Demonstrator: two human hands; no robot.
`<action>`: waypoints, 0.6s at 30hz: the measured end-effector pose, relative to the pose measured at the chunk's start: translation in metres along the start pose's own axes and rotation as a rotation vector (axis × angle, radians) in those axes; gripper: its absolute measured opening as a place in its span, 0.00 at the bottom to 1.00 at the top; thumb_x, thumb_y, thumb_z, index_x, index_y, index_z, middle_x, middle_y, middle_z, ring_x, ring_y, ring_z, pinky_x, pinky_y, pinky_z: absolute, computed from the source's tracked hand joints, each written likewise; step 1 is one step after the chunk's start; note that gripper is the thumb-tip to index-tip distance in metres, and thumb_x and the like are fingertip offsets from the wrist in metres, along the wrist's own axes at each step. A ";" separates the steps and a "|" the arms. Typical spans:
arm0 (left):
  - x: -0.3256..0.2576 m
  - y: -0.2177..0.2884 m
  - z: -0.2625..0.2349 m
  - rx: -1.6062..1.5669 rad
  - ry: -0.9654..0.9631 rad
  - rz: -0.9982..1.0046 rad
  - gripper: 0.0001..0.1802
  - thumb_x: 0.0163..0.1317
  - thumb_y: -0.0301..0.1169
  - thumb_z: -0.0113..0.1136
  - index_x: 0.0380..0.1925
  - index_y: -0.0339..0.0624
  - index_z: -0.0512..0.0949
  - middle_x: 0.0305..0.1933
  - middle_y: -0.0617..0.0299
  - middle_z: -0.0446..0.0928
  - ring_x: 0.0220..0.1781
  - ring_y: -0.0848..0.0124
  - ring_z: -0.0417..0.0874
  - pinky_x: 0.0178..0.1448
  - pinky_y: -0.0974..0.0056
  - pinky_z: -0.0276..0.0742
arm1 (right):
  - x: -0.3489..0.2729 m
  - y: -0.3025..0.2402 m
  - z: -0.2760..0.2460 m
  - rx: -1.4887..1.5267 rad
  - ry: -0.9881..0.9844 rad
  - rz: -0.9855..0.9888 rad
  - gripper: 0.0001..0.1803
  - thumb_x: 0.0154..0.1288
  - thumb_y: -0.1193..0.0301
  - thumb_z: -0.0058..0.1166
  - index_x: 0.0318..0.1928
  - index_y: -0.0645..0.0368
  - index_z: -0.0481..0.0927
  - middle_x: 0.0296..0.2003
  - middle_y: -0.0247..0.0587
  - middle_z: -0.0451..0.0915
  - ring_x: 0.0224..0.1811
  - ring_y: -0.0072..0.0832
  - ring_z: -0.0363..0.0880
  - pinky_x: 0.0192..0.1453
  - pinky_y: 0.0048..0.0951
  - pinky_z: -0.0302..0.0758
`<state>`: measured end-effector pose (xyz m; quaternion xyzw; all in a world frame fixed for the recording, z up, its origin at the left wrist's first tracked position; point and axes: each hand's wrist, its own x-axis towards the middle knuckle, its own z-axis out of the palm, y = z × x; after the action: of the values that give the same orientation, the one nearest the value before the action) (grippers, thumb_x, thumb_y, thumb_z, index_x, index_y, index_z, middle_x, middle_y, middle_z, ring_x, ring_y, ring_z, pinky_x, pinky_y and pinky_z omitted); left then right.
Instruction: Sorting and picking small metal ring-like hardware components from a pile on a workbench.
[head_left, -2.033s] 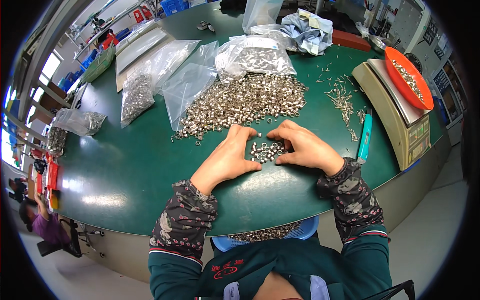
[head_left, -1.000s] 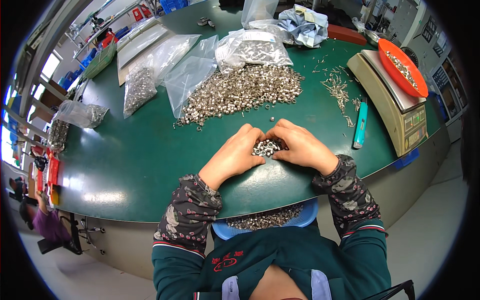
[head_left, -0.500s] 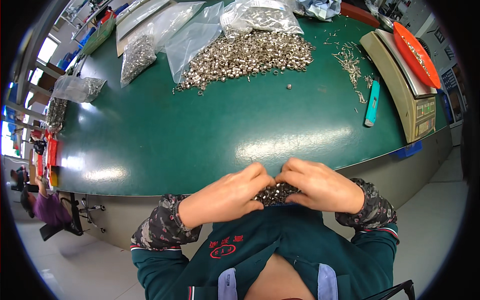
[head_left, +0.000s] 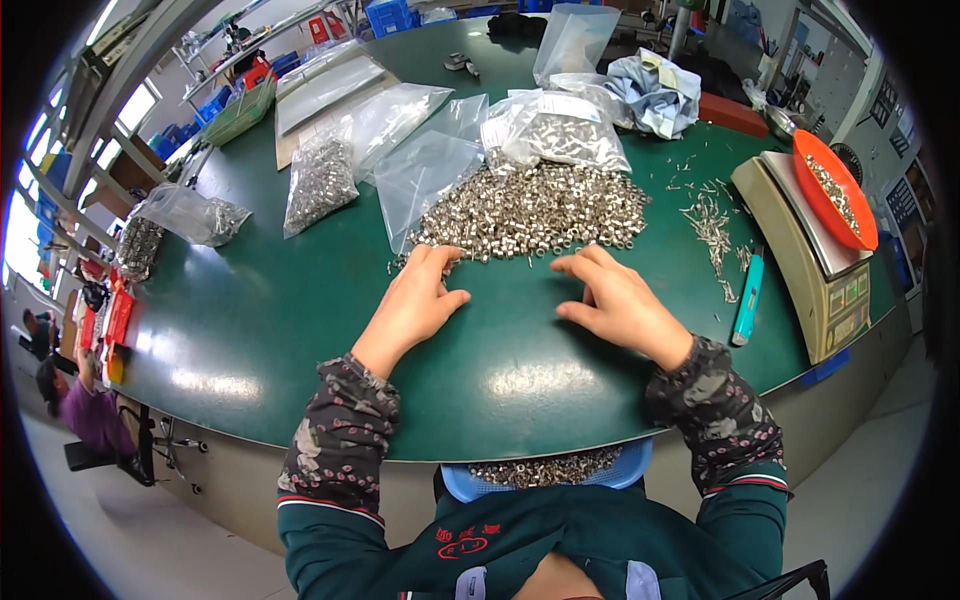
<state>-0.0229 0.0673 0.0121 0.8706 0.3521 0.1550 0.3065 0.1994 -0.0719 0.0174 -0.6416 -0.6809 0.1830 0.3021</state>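
Note:
A heap of small silvery metal rings point(head_left: 540, 210) lies on the green table point(head_left: 260, 300). My left hand point(head_left: 412, 305) is at the heap's front left edge, fingers stretched forward and thumb apart, with nothing visible in it. At the front right edge is my right hand point(head_left: 622, 303), its fingers spread and its thumb pointing inward, also holding nothing visible. Whether the left fingertips touch the rings, I cannot tell. Below the table's near edge, a blue plastic basket point(head_left: 634, 466) in front of my body holds many similar metal pieces.
Behind the heap are clear bags of metal parts point(head_left: 575, 135) and a crumpled blue cloth point(head_left: 655, 92). To the right lie thin metal pins point(head_left: 710, 225), a teal utility knife point(head_left: 747, 300) and a scale point(head_left: 810, 270) bearing an orange dish point(head_left: 835, 190). A person point(head_left: 98, 415) sits far left.
Both hands have left the metal pieces at the basket and reached forward over the table to the heap. The view has tilted up, bringing the basket's blue rim into sight.

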 end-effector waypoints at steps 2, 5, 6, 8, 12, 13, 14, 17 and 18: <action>0.014 -0.005 0.009 0.062 0.061 0.027 0.26 0.52 0.24 0.66 0.53 0.36 0.71 0.46 0.54 0.71 0.34 0.68 0.78 0.44 0.64 0.76 | 0.020 0.007 0.008 -0.052 0.052 0.028 0.23 0.55 0.70 0.62 0.52 0.59 0.74 0.46 0.46 0.72 0.45 0.44 0.77 0.48 0.41 0.75; 0.028 0.000 0.025 0.123 0.057 0.061 0.27 0.52 0.25 0.66 0.54 0.38 0.71 0.46 0.53 0.69 0.35 0.65 0.78 0.45 0.62 0.76 | 0.041 0.015 0.021 -0.192 0.168 0.071 0.26 0.54 0.70 0.64 0.54 0.58 0.73 0.48 0.46 0.69 0.48 0.44 0.76 0.49 0.42 0.75; 0.030 0.006 0.030 0.113 0.043 0.070 0.27 0.52 0.26 0.66 0.54 0.39 0.71 0.47 0.53 0.69 0.35 0.64 0.78 0.45 0.61 0.75 | 0.045 0.017 0.023 -0.194 0.167 0.073 0.26 0.54 0.70 0.64 0.54 0.58 0.73 0.48 0.46 0.69 0.48 0.44 0.76 0.49 0.42 0.75; 0.036 0.011 0.040 0.126 0.074 0.110 0.27 0.52 0.26 0.66 0.54 0.39 0.71 0.48 0.53 0.68 0.36 0.63 0.78 0.45 0.60 0.75 | 0.049 0.020 0.025 -0.222 0.201 0.037 0.26 0.52 0.72 0.64 0.53 0.59 0.74 0.46 0.46 0.70 0.48 0.44 0.75 0.49 0.41 0.75; 0.040 0.020 0.049 0.068 0.041 0.122 0.27 0.52 0.27 0.66 0.54 0.39 0.72 0.48 0.53 0.68 0.38 0.60 0.77 0.47 0.58 0.75 | 0.039 0.024 0.025 -0.189 0.169 0.000 0.25 0.50 0.75 0.64 0.51 0.59 0.74 0.44 0.46 0.71 0.48 0.44 0.75 0.49 0.40 0.75; 0.037 0.020 0.052 0.070 0.052 0.172 0.27 0.52 0.27 0.66 0.54 0.39 0.72 0.48 0.53 0.68 0.39 0.60 0.77 0.47 0.58 0.75 | 0.034 0.023 0.024 -0.179 0.166 -0.022 0.24 0.50 0.75 0.64 0.50 0.60 0.75 0.43 0.45 0.71 0.47 0.44 0.75 0.49 0.40 0.74; 0.033 0.020 0.054 0.071 0.061 0.221 0.26 0.52 0.27 0.66 0.53 0.40 0.72 0.48 0.54 0.68 0.39 0.61 0.77 0.47 0.58 0.75 | 0.029 0.022 0.024 -0.168 0.162 -0.043 0.23 0.50 0.76 0.64 0.49 0.60 0.75 0.43 0.45 0.71 0.47 0.44 0.75 0.48 0.40 0.74; 0.021 0.026 0.051 0.021 0.019 0.227 0.24 0.52 0.25 0.66 0.50 0.40 0.73 0.47 0.55 0.68 0.40 0.61 0.77 0.45 0.58 0.75 | 0.014 0.018 0.021 -0.128 0.154 -0.045 0.19 0.50 0.77 0.63 0.45 0.60 0.75 0.40 0.45 0.71 0.45 0.44 0.75 0.47 0.40 0.74; 0.017 0.028 0.049 0.000 -0.006 0.224 0.23 0.52 0.25 0.66 0.49 0.40 0.73 0.46 0.56 0.67 0.40 0.61 0.77 0.45 0.58 0.75 | 0.009 0.018 0.020 -0.106 0.145 -0.064 0.18 0.50 0.78 0.63 0.44 0.60 0.74 0.39 0.45 0.71 0.44 0.44 0.75 0.46 0.40 0.74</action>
<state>0.0272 0.0428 -0.0067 0.9050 0.2519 0.1856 0.2882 0.2000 -0.0586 -0.0074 -0.6463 -0.6859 0.0901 0.3221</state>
